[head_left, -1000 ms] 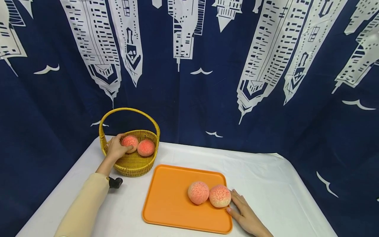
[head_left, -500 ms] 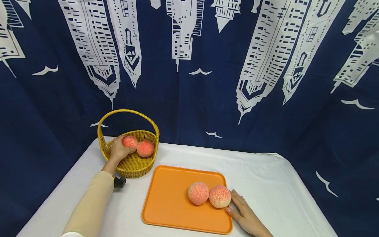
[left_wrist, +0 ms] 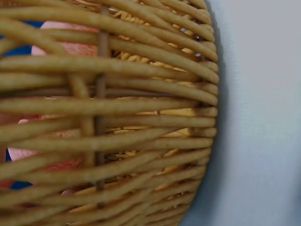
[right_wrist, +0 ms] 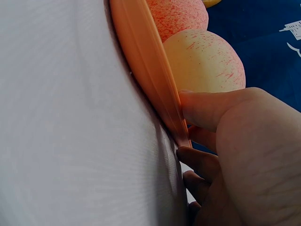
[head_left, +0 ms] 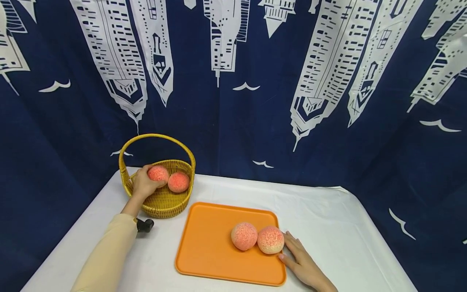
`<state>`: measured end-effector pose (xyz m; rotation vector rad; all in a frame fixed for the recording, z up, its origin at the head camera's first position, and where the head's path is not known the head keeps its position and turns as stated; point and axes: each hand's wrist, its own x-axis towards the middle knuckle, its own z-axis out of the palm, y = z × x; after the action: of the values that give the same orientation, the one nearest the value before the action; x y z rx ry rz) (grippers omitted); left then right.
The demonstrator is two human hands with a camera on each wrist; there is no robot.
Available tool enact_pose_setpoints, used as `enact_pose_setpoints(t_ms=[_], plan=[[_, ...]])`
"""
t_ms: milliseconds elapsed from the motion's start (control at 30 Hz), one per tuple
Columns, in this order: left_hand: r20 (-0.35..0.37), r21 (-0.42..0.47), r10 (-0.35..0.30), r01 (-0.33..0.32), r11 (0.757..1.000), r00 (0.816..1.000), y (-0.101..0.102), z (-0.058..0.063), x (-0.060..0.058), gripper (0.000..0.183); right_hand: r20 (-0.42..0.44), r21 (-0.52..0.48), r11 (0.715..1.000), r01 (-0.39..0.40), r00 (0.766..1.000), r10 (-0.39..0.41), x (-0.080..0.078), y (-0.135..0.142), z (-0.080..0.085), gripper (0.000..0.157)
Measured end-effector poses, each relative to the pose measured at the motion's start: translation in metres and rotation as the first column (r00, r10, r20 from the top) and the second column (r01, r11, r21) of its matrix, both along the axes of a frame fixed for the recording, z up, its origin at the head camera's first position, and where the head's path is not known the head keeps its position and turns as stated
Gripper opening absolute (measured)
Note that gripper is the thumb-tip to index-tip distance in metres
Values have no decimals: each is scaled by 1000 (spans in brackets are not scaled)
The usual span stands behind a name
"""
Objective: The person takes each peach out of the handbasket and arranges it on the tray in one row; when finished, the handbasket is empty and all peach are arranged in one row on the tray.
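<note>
A yellow wicker basket (head_left: 165,211) with a tall hoop handle stands at the back left. Inside it lie two pink foam-like peaches. My left hand (head_left: 143,184) reaches over the near rim and grips the left peach (head_left: 158,173), thumb on its near side. Touching it is the right peach (head_left: 178,182). In the left wrist view the basket wall (left_wrist: 150,103) hides most of that hand's work. On an orange tray (head_left: 208,251) sit two more peaches, a left one (head_left: 244,236) and a right one (head_left: 270,239). My right hand (head_left: 304,261) rests at the tray's right edge, fingers extended beside the right peach.
Everything stands on a white-covered table (head_left: 339,231). A dark blue curtain (head_left: 233,134) printed with white buildings hangs close behind it. Beside the left sleeve shows a black wrist device (head_left: 145,225). The basket handle (head_left: 157,136) arches above the left hand.
The left hand and its peach shift slightly right, then back left, inside the basket. The right hand, the tray and the peaches on it stay where they were.
</note>
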<state>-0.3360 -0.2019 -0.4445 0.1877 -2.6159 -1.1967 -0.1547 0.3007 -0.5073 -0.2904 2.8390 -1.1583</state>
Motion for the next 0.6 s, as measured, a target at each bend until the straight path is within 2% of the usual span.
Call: enact_pose_setpoints(t_ms=[233,400,600], plan=[[-36,48,18,-17,999,999,0,6,12,78,-29,-2,1000,-2,1000,2,0,-2,0,65],[-84,98,22,-13,995,996,2,11,29,75,-18,6,1000,6,1000,-6,0,-2,1,66],[-140,138,-8,27,990,990,12,18,53,73,-85,11,1000,-11,996,11,1,-2,-1,63]])
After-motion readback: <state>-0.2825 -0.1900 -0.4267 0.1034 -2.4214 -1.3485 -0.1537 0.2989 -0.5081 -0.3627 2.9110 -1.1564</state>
